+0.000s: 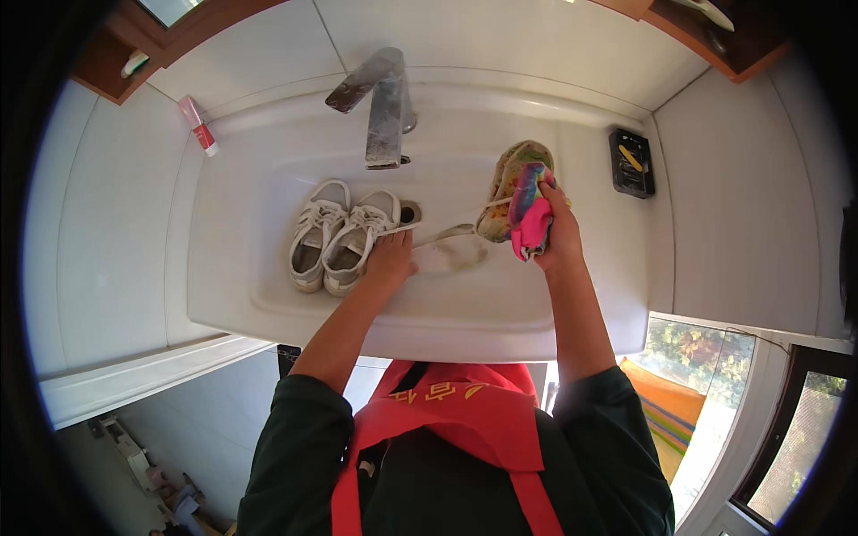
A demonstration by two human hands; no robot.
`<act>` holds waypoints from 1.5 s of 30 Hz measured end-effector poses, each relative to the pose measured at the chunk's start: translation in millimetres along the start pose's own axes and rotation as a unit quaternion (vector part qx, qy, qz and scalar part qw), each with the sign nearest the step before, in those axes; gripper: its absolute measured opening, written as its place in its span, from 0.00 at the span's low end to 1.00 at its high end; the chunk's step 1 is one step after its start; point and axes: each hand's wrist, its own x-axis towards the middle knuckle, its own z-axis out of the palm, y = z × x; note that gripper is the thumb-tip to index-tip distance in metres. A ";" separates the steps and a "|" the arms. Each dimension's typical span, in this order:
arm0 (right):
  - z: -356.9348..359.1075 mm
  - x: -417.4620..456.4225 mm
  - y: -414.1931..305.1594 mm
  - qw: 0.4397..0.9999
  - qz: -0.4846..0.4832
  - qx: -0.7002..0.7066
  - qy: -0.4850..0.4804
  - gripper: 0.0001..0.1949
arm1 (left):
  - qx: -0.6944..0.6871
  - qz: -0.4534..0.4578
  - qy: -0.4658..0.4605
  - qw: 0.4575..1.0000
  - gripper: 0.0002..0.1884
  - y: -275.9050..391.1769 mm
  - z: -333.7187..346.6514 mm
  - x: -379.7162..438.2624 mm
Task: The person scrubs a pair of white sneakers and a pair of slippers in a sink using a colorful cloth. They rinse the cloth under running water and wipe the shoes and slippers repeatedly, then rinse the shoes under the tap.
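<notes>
A pair of white lace-up sneakers with grey insides, the left shoe [318, 231] and the right shoe [358, 234], stands side by side in the white washbasin [415, 315]. My left hand [391, 260] lies against the outer side of the right shoe, near a loose lace; its grip on the shoe is unclear. In my right hand [562, 231] is a bunched multicoloured and bright pink fabric item [531, 218]. Directly behind it, partly covered, shows a beige patterned shoe-shaped item [501, 181] with a pale strap or lace. Whether my fingers hold that too is hidden.
A chrome faucet [384, 114] overhangs the basin, near the drain [409, 213]. Dirty water or residue [456, 251] marks the basin floor. On the rim are a pink and red tube [199, 127] at left and a black box [631, 164] at right. Tiled walls flank the basin.
</notes>
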 end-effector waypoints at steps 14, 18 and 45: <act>-24.7 -19.0 -10.7 0.999 0.039 0.017 0.016 0.17 | -0.919 0.065 0.096 0.377 0.33 40.3 -104.9 8.6; -42.1 -15.6 0.8 0.996 0.083 0.035 0.013 0.18 | -0.932 0.047 0.130 0.334 0.28 -41.6 -130.0 -19.6; -61.0 23.9 143.7 0.553 -0.312 -0.745 -0.203 0.23 | -0.110 0.101 -0.080 0.986 0.32 42.4 24.4 -16.3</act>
